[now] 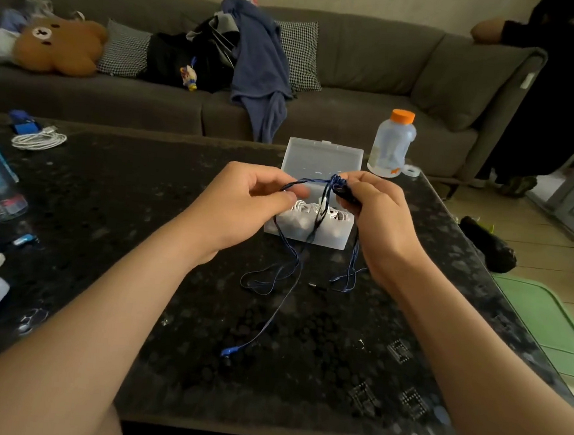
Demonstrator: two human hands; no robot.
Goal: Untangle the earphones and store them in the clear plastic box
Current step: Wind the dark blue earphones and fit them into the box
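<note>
Head view: both hands (left point(241, 207), right point(378, 217)) pinch blue earphones point(295, 262).

Dark speckled table point(126, 187) carries the lot: clear plastic box point(321, 154) open just behind the grip, orange-capped bottle point(392, 146) beyond to its right, blue earphones point(230, 351) trailing loops and an earbud straight below, white cable point(39, 139) coiled well off left.

The earphones point(328, 191) I hold have a blue-and-black cord that looks woven and matt. The box point(321, 154) is smooth, frosted, see-through plastic. The counter point(143, 189) is dark speckled stone, polished. At its far right corner stands a cloudy plastic bottle point(391, 146).
</note>
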